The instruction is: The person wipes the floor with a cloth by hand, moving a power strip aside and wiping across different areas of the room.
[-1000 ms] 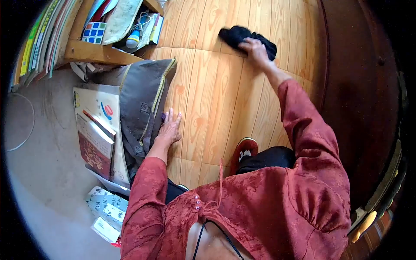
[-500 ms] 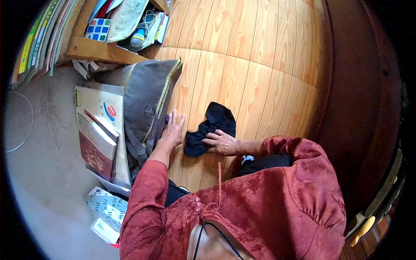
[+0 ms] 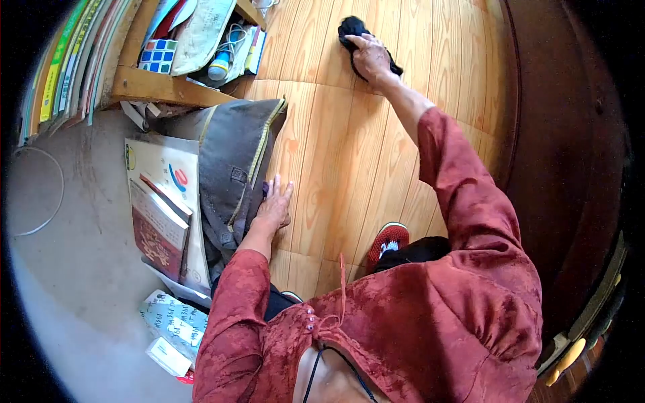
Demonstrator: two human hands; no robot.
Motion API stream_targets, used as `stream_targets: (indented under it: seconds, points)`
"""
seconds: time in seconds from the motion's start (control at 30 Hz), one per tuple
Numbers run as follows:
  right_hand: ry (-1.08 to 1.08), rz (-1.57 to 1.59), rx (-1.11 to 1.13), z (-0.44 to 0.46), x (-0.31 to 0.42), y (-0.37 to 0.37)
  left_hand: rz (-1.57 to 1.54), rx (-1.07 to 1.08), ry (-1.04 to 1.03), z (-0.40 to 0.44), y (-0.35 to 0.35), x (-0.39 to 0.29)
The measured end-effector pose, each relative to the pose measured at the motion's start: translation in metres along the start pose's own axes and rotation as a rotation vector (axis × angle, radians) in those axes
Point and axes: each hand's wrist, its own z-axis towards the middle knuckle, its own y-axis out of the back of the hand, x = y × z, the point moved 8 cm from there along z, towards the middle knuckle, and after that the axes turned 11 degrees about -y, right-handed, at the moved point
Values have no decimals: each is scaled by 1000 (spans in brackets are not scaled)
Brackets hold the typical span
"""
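Observation:
A bunched black cloth (image 3: pixel 351 28) lies on the wooden floor at the top of the view. My right hand (image 3: pixel 373 59) is over it with the arm stretched forward, fingers bent onto the fabric and covering part of it. Beside the dark grey zippered bag (image 3: pixel 232 154), my left hand (image 3: pixel 274 207) rests on the floor with its fingers extended. A small purple thing (image 3: pixel 265 189) shows at the left fingers, mostly hidden between hand and bag.
Left of the bag lean books (image 3: pixel 161 235) and a patterned package (image 3: pixel 173 319). A wooden shelf (image 3: pixel 161 86) holds a puzzle cube (image 3: pixel 158 56) and papers. Dark brown furniture (image 3: pixel 564 154) lines the right. A red shoe (image 3: pixel 390 240) is below.
My right hand has moved forward across the floor, taking the black cloth away from my body. The red shoe has come into view. My left hand stays beside the bag.

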Motion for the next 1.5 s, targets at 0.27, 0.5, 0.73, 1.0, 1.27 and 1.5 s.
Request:
stream_targets:
  seconds: [0.27,0.5,0.73,1.0,1.27,1.5]
  points:
    - [452,135,539,-241,94,-31,0,-144,-72,-12,17,-12]
    - [713,-110,618,-207,107,-69,-71,0,-23,-9,11,-9]
    - [-59,-131,251,2,12,-44,-29,42,-6,-7,14,-11]
    - [347,-45,319,-160,38,50,-24,-32,-68,-10,16,-14]
    - [495,-78,553,-262,-23,65,-23,-57,-75,-8,12,-10]
    - [80,-493,338,-12,-124,28,-9,-39,-15,-6,14,-5]
